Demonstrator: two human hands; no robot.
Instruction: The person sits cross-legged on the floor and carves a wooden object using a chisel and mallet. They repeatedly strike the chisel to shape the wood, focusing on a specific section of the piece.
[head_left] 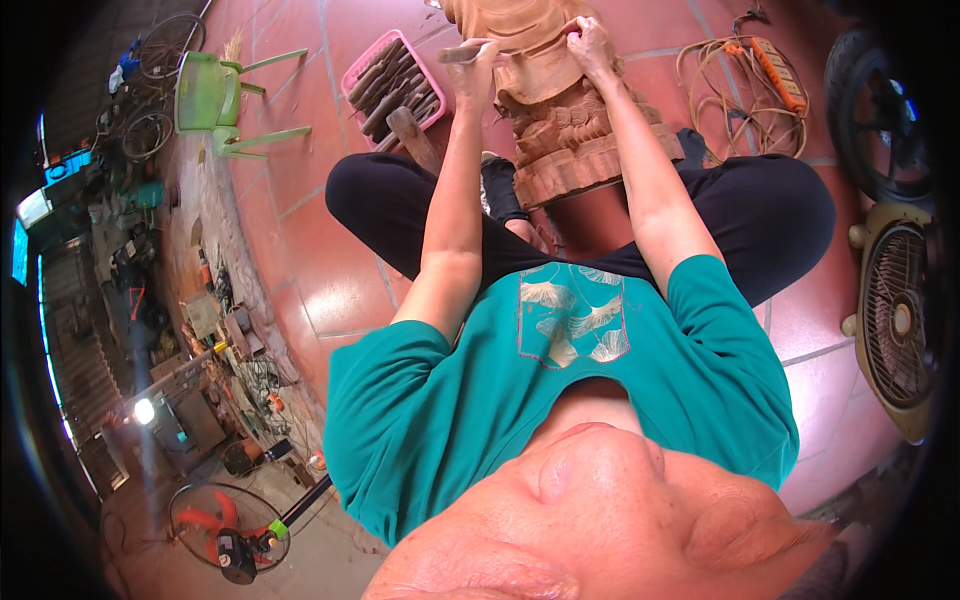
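A carved reddish-brown wooden piece [565, 140] with deep wavy folds lies on the floor between my crossed legs and runs toward the far edge of the view. At its left side, my left hand [478, 68] is closed around a short wooden tool handle [458, 55], whose butt points left. The tool's working end is too unclear to name. My right hand [588, 46] is closed at the carving's far right side, fingers curled near its surface. Anything inside that hand is hidden.
Left of the carving stands a pink basket [436, 84] of several dark stick-like tools. A wooden bar [410, 138] slants beside my left knee. To the right lie an orange power strip [778, 75], coiled cable, a wheel [868, 115] and a box fan [893, 310]. A green chair [208, 95] lies far left.
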